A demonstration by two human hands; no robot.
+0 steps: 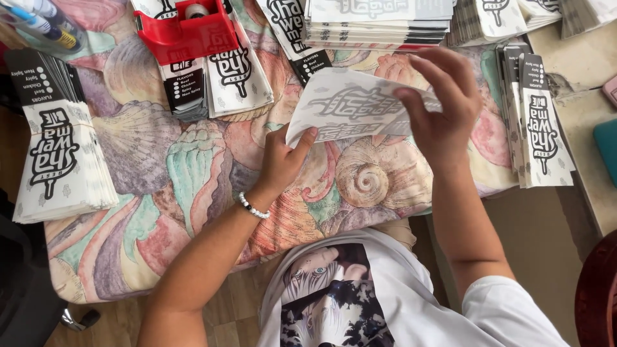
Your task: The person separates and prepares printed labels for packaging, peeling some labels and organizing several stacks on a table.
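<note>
Both hands are gripping one paper sleeve (pixel 360 106), holding it just above the cloth (pixel 186 173). The left hand (pixel 283 160) is pinching its lower left corner, thumb on top. The right hand (pixel 443 109) is clamping the right end, fingers curled over the top edge, the sheet bending between them. The sleeve is mid-table, blank side up, with dark print ghosting through, so the paper is thin and semi-translucent.

Progress, judged from the layout: this one piece is being worked now, looking half folded or flexed, not flat and not yet stacked. Many stacks are already lying around, so much of the batch looks done, but which piles are finished and which are raw I cannot tell.

Largest first. The cloth is covering the table, soft and slightly rumpled, printed with pastel shells and spirals in pink, green and tan. A left stack (pixel 61 160) of white flat sleeves with a black logo is fanning at the table edge. A top stack (pixel 379 26) is lying squared up, its edges showing thin layers. A right stack (pixel 540 122) is narrow and tall, leaning a little. Middle stacks (pixel 215 77) are lying under a red tape dispenser (pixel 186 32), hard glossy plastic with a roll inside. A white bead bracelet (pixel 252 207) is sitting on the left wrist, its beads round and shiny.
</note>
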